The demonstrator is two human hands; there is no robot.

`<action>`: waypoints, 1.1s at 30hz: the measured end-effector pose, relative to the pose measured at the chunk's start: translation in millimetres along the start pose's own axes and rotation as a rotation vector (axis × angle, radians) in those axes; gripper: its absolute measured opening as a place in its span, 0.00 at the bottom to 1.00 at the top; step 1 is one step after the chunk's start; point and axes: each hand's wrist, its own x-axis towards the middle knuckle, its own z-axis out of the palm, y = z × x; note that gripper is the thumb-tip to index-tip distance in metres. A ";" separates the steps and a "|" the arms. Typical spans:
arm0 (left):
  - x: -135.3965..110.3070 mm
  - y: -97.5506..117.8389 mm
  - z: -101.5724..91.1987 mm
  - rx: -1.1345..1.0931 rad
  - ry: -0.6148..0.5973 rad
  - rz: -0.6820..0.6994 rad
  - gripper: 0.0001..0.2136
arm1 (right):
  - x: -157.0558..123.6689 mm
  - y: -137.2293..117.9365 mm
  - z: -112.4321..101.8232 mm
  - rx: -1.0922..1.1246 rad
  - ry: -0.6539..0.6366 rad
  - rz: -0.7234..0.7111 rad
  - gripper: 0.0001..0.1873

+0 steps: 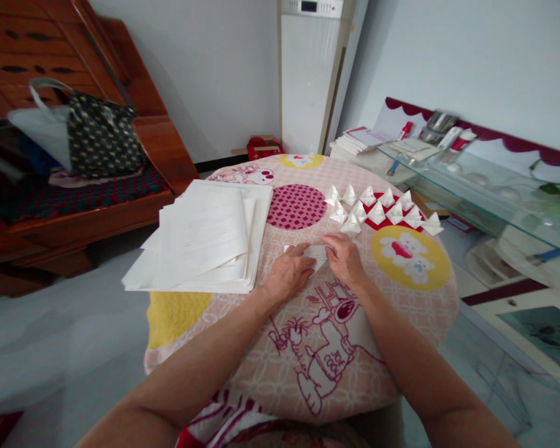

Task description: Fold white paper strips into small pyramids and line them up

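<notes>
Hands flat and open: left hand (287,274), right hand (346,261) press paper slip (318,252) mid-tabletop; folded triangles (382,211) near far edge; bag (102,134) on bench (163,146), contents hidden

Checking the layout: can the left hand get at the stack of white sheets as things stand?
Probably yes: the left hand lies just beside the stack of white sheets, with nothing between them.
</notes>
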 end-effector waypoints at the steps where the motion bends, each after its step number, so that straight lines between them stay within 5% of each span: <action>1: -0.1 0.5 -1.0 -0.003 -0.006 -0.001 0.09 | 0.0 -1.2 1.1 0.000 -0.025 -0.015 0.21; 17: 0.3 -1.9 -2.9 -0.040 -0.031 -0.036 0.09 | -1.2 -5.3 0.6 -0.203 -0.166 0.011 0.12; 26: 0.0 -2.4 0.4 -0.069 0.046 -0.102 0.32 | -8.5 -3.6 3.5 -0.274 -0.171 -0.068 0.15; 33: -0.1 -2.5 -9.3 -0.021 0.004 -0.142 0.22 | -9.8 -4.1 2.3 -0.252 -0.195 -0.058 0.15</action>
